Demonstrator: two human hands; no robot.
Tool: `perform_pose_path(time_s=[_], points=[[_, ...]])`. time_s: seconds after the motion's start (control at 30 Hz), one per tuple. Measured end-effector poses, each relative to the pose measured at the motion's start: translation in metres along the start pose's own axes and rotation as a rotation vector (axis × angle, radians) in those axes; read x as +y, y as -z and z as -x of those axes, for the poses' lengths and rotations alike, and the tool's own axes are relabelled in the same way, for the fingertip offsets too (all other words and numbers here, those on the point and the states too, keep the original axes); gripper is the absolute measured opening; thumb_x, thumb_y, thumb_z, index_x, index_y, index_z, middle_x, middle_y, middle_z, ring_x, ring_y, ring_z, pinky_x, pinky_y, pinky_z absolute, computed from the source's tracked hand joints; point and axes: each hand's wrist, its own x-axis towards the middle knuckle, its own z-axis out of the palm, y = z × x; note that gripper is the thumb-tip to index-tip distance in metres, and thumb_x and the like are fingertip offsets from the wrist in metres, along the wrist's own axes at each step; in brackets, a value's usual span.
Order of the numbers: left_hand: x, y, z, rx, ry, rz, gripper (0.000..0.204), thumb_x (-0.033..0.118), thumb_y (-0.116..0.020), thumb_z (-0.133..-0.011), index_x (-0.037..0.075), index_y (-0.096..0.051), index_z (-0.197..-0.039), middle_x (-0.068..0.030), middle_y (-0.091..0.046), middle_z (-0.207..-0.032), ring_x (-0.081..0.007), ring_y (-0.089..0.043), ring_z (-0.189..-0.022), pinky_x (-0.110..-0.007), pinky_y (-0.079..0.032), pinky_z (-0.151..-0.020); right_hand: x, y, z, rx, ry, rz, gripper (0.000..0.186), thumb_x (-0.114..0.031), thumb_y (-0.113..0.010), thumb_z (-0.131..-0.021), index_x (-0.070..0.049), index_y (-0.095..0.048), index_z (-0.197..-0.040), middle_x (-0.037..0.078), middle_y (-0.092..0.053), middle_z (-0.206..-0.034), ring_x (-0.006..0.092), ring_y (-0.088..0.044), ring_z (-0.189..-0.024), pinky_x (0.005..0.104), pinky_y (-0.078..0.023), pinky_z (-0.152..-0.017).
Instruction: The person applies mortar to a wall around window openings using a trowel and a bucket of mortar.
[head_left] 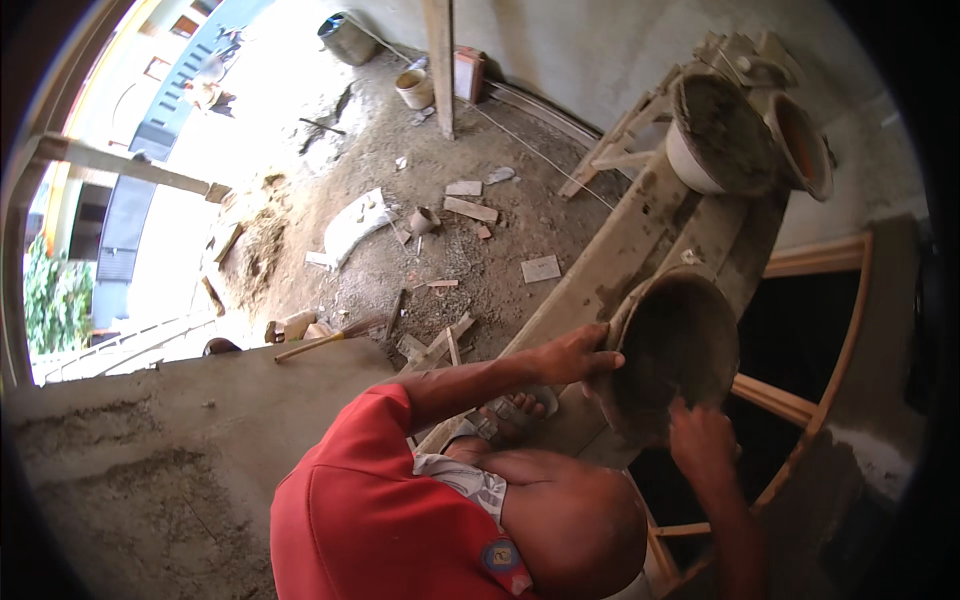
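A dark, mortar-smeared basin (715, 325) rests tilted on the wooden planks (575, 315) in front of me. My left hand (588, 362) grips its left rim, with the thumb over the edge and the fingers outside. At the near side of the basin is my right hand (702, 440), closed and slightly blurred. What it holds, if anything, cannot be made out. Grey wet-looking material coats the basin's inside. Farther along the planks stands a pale basin (688, 165) filled with grey mortar. Beside that one, an orange-lined basin (803, 150) leans on its side.
A wooden window frame (862, 290) lies to the right, against the wall. Below the planks, the rubble-strewn ground (470, 260) holds a white sack (352, 228) and broken tiles. A wooden post (440, 75) stands ahead. A wooden-handled tool (310, 347) lies on the concrete ledge (330, 380) at left.
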Motion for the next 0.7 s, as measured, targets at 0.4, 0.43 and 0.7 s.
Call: perform_pose_path(time_s=[0.4, 0.43, 0.7], points=[[0.012, -0.015, -0.009, 0.026, -0.100, -0.060, 0.041, 0.029, -0.060, -0.096, -0.009, -0.050, -0.108, -0.0197, -0.067, -0.084, -0.0238, -0.070, -0.068, -0.038, -0.055, -0.065, 0.054, 0.014, -0.049, 0.134, -0.163, 0.215, 0.009, -0.009, -0.064, -0.087, -0.003, -0.066, -0.094, 0.017, -0.069, -0.087, 0.0322, -0.070, -0.085, 0.0408, -0.056, -0.075], [0.022, -0.017, -0.009, 0.006, -0.081, -0.068, 0.041, 0.030, -0.060, -0.096, -0.009, -0.050, -0.106, -0.0204, -0.067, -0.082, -0.0238, -0.070, -0.067, -0.039, -0.054, -0.066, 0.054, 0.006, -0.053, 0.190, -0.119, 0.280, 0.008, -0.009, -0.062, -0.087, -0.003, -0.066, -0.092, 0.017, -0.069, -0.088, 0.0316, -0.070, -0.085, 0.0404, -0.056, -0.075], [0.005, -0.012, -0.007, 0.009, -0.131, -0.031, 0.039, 0.027, -0.058, -0.098, -0.010, -0.047, -0.105, -0.0185, -0.067, -0.080, -0.0242, -0.070, -0.063, -0.033, -0.057, -0.050, 0.016, 0.007, -0.046, 0.222, 0.222, 0.433, 0.019, -0.019, -0.056, -0.091, -0.013, -0.072, -0.084, 0.010, -0.069, -0.072, 0.0279, -0.071, -0.066, 0.0393, -0.058, -0.057]])
